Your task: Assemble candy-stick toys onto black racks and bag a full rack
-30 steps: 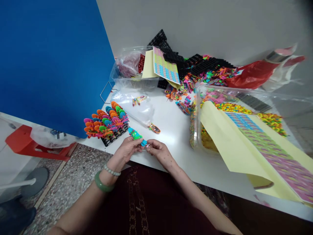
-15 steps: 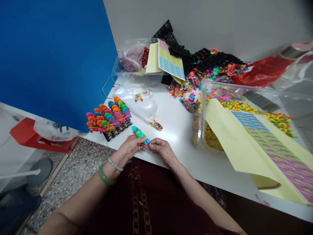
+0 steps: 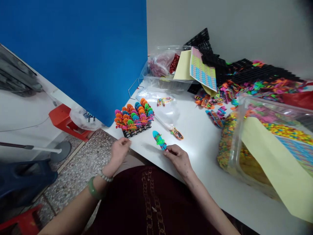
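Between the thumb and fingers of my right hand (image 3: 179, 159) is a blue mini toy skateboard (image 3: 159, 139), gripped at its near end, with a green part on it. It is held up over the white table. My left hand (image 3: 119, 150) is apart from it at the table's front edge, fingers curled in; whether anything is in them I cannot make out. Just beyond that hand, a black grid rack (image 3: 137, 131) holds rows of upright orange, blue, green and pink toy skateboards (image 3: 134, 114). Another small skateboard with a printed dark top (image 3: 177, 133) lies on the table.
A clear plastic bag (image 3: 168, 111) lies behind, with small colourful pieces on it. At right stands a clear bin (image 3: 234, 137) of small yellow and red parts, with sticker sheets on top. Black racks and piled toy parts line the wall. A blue panel (image 3: 97, 58) borders the left.
My hands have parted: the left let go of the blue skateboard and moved left, while the right keeps it. The view has turned left.
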Demonstrator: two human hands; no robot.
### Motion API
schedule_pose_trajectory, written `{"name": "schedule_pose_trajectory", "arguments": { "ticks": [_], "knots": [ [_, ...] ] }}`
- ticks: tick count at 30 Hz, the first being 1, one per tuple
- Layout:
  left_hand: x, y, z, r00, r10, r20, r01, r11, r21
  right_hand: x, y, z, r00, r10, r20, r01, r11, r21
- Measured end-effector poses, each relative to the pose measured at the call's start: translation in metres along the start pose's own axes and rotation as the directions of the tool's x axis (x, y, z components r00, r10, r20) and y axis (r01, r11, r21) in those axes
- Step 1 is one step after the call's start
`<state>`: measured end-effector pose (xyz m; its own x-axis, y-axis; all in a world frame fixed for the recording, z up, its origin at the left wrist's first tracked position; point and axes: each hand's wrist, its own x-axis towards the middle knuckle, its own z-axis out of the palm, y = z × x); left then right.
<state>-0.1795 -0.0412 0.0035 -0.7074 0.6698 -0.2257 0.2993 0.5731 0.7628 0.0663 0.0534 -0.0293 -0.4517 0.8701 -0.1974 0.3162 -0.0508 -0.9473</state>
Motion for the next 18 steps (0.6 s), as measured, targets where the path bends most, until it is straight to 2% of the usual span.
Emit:
{"name": "schedule_pose_trajectory", "arguments": {
  "ticks": [1, 2, 5, 7, 9, 12, 15, 18],
  "knots": [
    [0.014, -0.009, -0.008, 0.991, 0.074, -0.115, -0.058, 0.990, 0.132, 0.002, -0.003, 0.003, 0.999, 0.021, 0.024, -0.023, 0.997, 0.080],
    [0.027, -0.015, -0.014, 0.977, 0.145, -0.154, -0.099, 0.956, 0.275, 0.004, -0.006, 0.007, 0.998, 0.030, 0.057, -0.038, 0.988, 0.147],
    [0.058, -0.023, -0.017, 0.946, 0.315, -0.075, -0.217, 0.789, 0.575, 0.008, -0.015, 0.019, 0.992, 0.005, 0.126, -0.036, 0.970, 0.240],
    [0.062, -0.022, -0.009, 0.930, 0.366, -0.038, -0.242, 0.687, 0.686, 0.012, -0.018, 0.025, 0.993, -0.005, 0.117, -0.026, 0.966, 0.258],
    [0.054, -0.019, 0.003, 0.916, 0.402, -0.022, -0.259, 0.631, 0.732, 0.015, -0.017, 0.026, 0.995, 0.020, 0.093, -0.046, 0.958, 0.284],
    [0.030, -0.015, 0.025, 0.885, 0.464, 0.029, -0.347, 0.618, 0.705, 0.017, -0.015, 0.022, 0.994, 0.095, 0.047, -0.105, 0.937, 0.333],
    [0.009, -0.011, 0.043, 0.883, 0.469, 0.027, -0.372, 0.664, 0.648, 0.017, -0.019, 0.019, 0.990, 0.143, 0.018, -0.139, 0.913, 0.384],
    [0.001, -0.008, 0.055, 0.904, 0.427, 0.001, -0.341, 0.720, 0.605, 0.021, -0.028, 0.025, 0.993, 0.116, 0.004, -0.107, 0.905, 0.412]
  ]
}}
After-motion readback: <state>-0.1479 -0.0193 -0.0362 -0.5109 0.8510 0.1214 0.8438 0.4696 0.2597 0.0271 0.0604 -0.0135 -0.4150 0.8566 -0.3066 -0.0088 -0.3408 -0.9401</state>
